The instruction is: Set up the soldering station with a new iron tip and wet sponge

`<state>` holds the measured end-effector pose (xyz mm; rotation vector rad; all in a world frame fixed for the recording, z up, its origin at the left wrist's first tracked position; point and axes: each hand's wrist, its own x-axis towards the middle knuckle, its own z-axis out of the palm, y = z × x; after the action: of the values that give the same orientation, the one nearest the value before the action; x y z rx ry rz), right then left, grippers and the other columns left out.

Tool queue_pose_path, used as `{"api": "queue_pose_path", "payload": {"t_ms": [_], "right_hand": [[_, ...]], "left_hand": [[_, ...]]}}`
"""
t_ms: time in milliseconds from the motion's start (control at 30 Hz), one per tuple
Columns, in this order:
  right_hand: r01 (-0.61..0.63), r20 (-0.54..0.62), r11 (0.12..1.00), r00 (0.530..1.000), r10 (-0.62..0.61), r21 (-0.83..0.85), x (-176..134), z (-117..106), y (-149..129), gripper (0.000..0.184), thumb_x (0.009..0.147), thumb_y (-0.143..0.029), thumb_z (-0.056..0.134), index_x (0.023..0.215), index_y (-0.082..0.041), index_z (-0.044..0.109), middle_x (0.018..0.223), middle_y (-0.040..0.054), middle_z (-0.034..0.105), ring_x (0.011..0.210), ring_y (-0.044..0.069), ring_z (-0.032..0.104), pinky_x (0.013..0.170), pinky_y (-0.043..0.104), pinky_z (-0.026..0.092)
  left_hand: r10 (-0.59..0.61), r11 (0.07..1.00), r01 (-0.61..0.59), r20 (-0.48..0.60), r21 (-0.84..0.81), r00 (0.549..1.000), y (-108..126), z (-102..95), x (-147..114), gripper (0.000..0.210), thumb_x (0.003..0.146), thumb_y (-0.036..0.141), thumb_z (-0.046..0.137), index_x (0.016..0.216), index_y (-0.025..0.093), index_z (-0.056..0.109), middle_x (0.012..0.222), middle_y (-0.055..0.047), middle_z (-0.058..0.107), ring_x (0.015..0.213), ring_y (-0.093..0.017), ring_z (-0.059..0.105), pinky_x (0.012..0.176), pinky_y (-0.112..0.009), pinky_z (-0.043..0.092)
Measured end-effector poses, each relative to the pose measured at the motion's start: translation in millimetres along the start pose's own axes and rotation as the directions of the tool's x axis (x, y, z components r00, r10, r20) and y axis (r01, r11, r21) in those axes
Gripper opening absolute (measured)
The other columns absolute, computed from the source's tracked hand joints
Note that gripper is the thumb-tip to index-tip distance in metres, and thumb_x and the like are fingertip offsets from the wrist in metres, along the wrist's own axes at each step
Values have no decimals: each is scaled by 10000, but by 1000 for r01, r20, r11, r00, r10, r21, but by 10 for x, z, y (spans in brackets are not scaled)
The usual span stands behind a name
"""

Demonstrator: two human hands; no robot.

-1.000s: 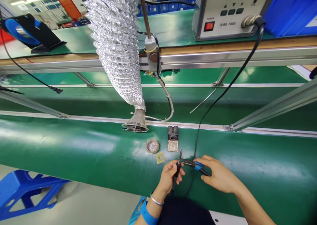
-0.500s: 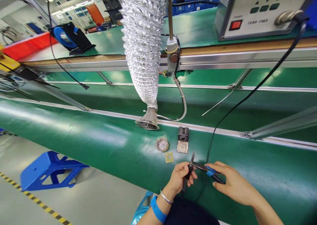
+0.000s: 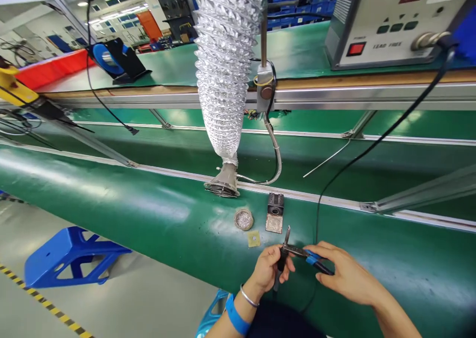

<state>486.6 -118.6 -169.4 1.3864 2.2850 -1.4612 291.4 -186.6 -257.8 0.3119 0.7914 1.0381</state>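
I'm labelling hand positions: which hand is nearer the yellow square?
Left. The left hand, holding the soldering iron, is below and right of the yellow square in view; the right hand, holding the pliers, is farther right.

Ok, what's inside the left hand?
The left hand holds the iron; its metal tip shows above the grip, some black handle below. The side against the palm is covered.
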Motion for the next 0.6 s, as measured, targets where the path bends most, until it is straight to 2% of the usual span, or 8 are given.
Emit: {"api": "queue_pose_path", "payload": {"t_ms": [100, 200, 233, 267, 333, 433, 533, 600], "right_hand": [[-10, 1, 1000, 1000, 10, -2, -4, 7, -101, 417, 700, -225, 510, 1104, -269, 606, 944, 15, 581, 919, 197, 544, 832, 299, 426], [-142, -48, 989, 989, 140, -38, -20, 101, -153, 460, 715, -265, 508, 1170, -252, 579, 975, 41, 581, 940, 220, 551, 850, 329, 425], [-175, -70, 983, 983, 172, -45, -29, 126, -149, 483, 722, -282, 510, 1200, -245, 564, 1021, 55, 577, 988, 234, 543, 885, 345, 416], [-189, -86, 981, 979, 185, -45, -38, 138, -137, 505, 725, -295, 514, 1226, -239, 549, 1071, 66, 568, 1044, 245, 526, 923, 358, 400], [-155, -85, 988, 985, 153, -21, -55, 116, -99, 533, 728, -299, 519, 1257, -236, 529, 1126, 68, 554, 1102, 248, 497, 960, 359, 382], [-53, -60, 998, 997, 55, 35, -64, 17, -68, 483, 703, -257, 516, 1182, -249, 577, 1035, 41, 582, 1003, 216, 532, 904, 320, 410], [-17, -70, 999, 997, 20, 42, -52, -24, -103, 402, 650, -208, 508, 1029, -244, 637, 921, 18, 595, 885, 190, 549, 816, 280, 423], [-48, -96, 999, 994, 50, 23, -34, 21, -145, 377, 623, -188, 494, 961, -240, 652, 876, 13, 596, 852, 185, 553, 781, 270, 420]], "left_hand": [[89, 989, -79, -79, 123, 993, -32, 23, 9, 485, 693, 587, 647, 780, 115, 571, 577, -18, 590, 383, -65, 436, 339, -186, 275], [355, 895, -237, -281, 378, 892, -48, 46, 32, 395, 594, 384, 802, 707, 158, 499, 572, 43, 536, 498, -58, 454, 463, -170, 355], [388, 876, -244, -308, 415, 869, -43, 48, 36, 388, 590, 365, 807, 706, 159, 499, 573, 47, 528, 515, -61, 456, 480, -171, 364], [370, 885, -229, -313, 406, 875, -31, 45, 37, 377, 612, 389, 789, 715, 156, 510, 583, 39, 536, 511, -63, 457, 475, -175, 365], [231, 945, -154, -258, 288, 938, 3, 35, 28, 395, 673, 485, 716, 767, 140, 549, 606, 9, 573, 464, -66, 461, 421, -182, 347], [35, 994, -23, -116, 107, 993, 44, 21, 1, 513, 699, 588, 639, 845, 97, 603, 608, -36, 604, 399, -68, 461, 359, -183, 310], [-29, 997, 32, -53, 69, 998, 12, 6, -8, 601, 678, 663, 601, 848, 87, 616, 571, -42, 589, 354, -71, 429, 323, -193, 274], [34, 986, -14, -115, 169, 993, -51, -28, 10, 540, 661, 643, 636, 791, 121, 594, 553, -12, 558, 363, -66, 410, 332, -192, 272]]}}
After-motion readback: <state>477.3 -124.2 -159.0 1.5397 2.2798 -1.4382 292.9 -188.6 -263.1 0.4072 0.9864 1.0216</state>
